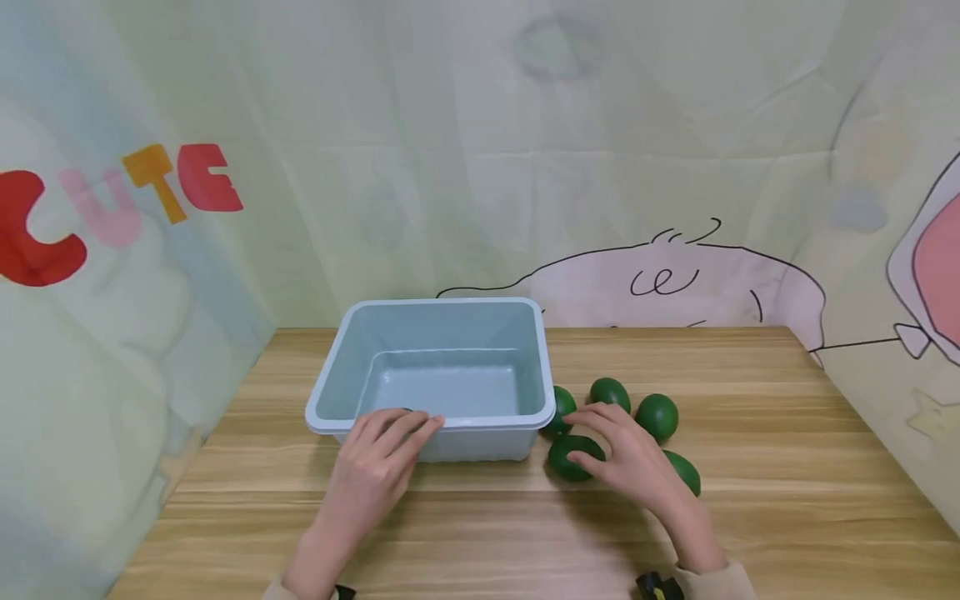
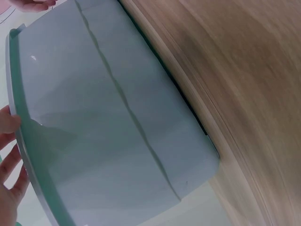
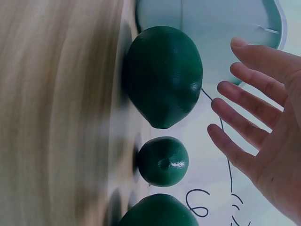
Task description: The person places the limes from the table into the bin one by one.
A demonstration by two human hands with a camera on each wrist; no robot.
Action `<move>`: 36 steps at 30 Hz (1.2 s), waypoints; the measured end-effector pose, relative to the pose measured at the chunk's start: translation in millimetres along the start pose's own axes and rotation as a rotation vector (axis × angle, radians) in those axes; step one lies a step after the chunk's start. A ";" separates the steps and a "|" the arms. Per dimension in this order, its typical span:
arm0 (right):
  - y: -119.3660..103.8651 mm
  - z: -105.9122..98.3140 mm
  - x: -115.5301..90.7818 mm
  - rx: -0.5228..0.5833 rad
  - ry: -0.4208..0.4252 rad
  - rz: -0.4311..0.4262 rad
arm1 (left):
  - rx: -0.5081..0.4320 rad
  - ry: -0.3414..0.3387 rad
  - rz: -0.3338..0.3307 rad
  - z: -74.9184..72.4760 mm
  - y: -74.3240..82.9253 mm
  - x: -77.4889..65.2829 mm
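At lower centre the left hand (image 1: 375,469) meets the blue tub (image 1: 480,447), perhaps steadying it, grip unclear; right of centre, the right hand (image 1: 632,458) spreads, seemingly to span a green fruit (image 1: 566,461).

The head view looks bright, and its light is soft and even. Light seems to come from above, because a little white shine sits on the top side of one green fruit (image 3: 163,162). Soft shadows lie on the wooden table (image 1: 480,521) near the right hand (image 1: 628,454). In the right wrist view the close wood is smeary (like rubbed crayon). The left wrist view is dimmer, with a faint shadow on the box (image 2: 80,155).
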State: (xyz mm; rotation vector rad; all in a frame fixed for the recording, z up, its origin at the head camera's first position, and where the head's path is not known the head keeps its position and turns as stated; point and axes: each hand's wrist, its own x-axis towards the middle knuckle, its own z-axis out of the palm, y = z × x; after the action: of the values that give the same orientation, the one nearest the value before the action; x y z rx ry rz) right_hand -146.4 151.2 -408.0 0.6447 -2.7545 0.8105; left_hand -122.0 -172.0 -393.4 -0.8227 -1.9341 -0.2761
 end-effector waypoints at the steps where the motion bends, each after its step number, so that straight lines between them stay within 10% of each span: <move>1: 0.6 0.5 -0.3 -0.004 -0.002 0.000 | -0.001 0.000 0.000 0.3 0.1 -0.1; 36: 10.6 16.7 -1.7 -0.004 -0.149 0.023 | 0.012 -0.018 -0.007 -0.7 0.5 0.2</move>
State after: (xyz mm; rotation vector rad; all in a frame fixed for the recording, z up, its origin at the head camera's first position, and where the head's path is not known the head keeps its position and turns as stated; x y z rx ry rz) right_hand -150.9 150.6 -427.3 0.7008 -2.9016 0.7910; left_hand -121.3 -171.9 -392.9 -0.8128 -1.9536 -0.2621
